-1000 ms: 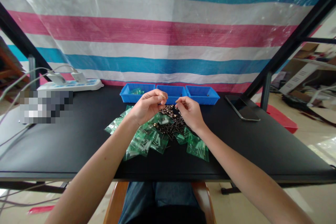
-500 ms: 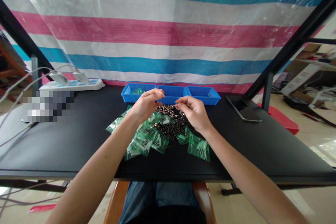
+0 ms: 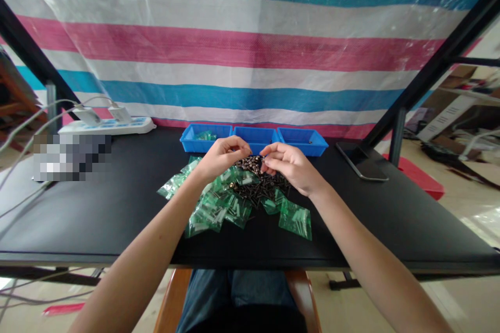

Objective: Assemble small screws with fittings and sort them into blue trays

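Observation:
My left hand [image 3: 226,156] hovers over the far side of a pile of dark screws [image 3: 261,190], fingers pinched together. What it pinches, if anything, is too small to make out. Close by on the right, my right hand [image 3: 288,165] is also closed in a pinch, its fingertips almost meeting the left ones; its contents cannot be made out either. Shiny small metal fittings [image 3: 252,165] lie below and between the hands. Green plastic bags [image 3: 213,208] with white and metal pieces spread under and in front of my left hand. Another green bag [image 3: 296,218] lies below my right wrist.
Behind the hands stand three joined blue bins [image 3: 304,150]; the left one holds green bags [image 3: 205,136]. A phone [image 3: 361,161] lies on the right of the black table [image 3: 375,223]. A white power strip [image 3: 136,126] with plugged cables sits back left.
My left hand has moved slightly right, bringing its fingertips nearer the right hand. The right hand's fingers have curled a little differently. The bags, screws and bins look unmoved.

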Tool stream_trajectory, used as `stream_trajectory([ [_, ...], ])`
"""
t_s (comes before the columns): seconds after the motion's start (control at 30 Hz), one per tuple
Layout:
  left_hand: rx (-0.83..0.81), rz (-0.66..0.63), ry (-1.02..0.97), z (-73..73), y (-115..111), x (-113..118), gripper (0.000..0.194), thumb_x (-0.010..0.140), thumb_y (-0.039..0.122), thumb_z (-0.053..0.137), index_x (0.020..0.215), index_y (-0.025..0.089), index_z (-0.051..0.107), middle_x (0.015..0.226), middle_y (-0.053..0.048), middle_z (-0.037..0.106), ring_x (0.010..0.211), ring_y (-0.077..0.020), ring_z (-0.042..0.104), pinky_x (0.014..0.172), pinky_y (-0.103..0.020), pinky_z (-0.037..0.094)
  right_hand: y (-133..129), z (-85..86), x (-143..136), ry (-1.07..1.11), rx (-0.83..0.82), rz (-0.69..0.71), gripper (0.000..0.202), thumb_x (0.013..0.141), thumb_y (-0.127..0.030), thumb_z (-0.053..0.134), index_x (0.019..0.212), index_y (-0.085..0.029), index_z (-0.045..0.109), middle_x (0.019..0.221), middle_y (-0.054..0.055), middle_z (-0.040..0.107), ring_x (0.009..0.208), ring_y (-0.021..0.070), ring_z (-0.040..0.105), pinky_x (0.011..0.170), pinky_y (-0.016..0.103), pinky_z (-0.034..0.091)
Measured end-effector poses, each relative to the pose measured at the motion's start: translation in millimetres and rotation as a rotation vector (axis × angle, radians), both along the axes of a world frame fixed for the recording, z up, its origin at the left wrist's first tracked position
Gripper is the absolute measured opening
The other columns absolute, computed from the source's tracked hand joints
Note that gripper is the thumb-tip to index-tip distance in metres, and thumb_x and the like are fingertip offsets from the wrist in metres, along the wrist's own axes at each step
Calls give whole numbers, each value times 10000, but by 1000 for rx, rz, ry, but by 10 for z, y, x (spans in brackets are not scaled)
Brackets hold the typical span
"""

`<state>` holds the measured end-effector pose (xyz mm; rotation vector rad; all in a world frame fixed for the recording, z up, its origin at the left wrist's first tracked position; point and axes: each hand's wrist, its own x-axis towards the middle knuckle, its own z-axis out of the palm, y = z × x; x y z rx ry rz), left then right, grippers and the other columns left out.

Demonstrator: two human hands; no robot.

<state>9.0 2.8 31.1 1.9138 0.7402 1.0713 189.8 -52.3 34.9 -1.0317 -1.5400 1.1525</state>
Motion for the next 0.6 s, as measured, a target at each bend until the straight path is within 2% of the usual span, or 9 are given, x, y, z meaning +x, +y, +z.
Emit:
stream_trajectory([
  [0.13, 287, 9, 221, -53, 29, 4, 103, 732, 180, 532, 670, 147, 609, 716, -15, 585, 631, -98, 487, 612, -232, 386, 6, 1, 27, -129, 8, -5, 192, 702, -214, 565, 884, -158, 535, 679, 16, 635, 617, 120, 576, 583, 246, 431],
  [0.27, 490, 3, 350, -122, 26, 36, 130, 726, 92, 506, 678, 143, 615, 716, -27, 590, 681, -119, 523, 636, -236, 402, 37, -67, 7, -314, 118, -87, 129, 698, -182, 559, 822, -149, 569, 670, 25, 636, 636, 138, 597, 591, 249, 447],
  [0.47, 556, -4, 414, -146, -1, 58, 147, 735, 81, 499, 722, 145, 630, 748, -39, 589, 716, -138, 549, 644, -242, 416, 89, -221, -20, -475, 199, -97, 117, 709, -149, 557, 818, -146, 602, 663, 24, 655, 609, 141, 616, 546, 220, 443],
  [0.6, 549, 0, 422, -136, -2, 51, 141, 732, 93, 501, 722, 147, 630, 755, -45, 580, 718, -147, 546, 645, -251, 410, 94, -249, -35, -492, 223, -105, 73, 719, -148, 567, 781, -147, 605, 667, 34, 665, 621, 155, 631, 554, 226, 454],
])
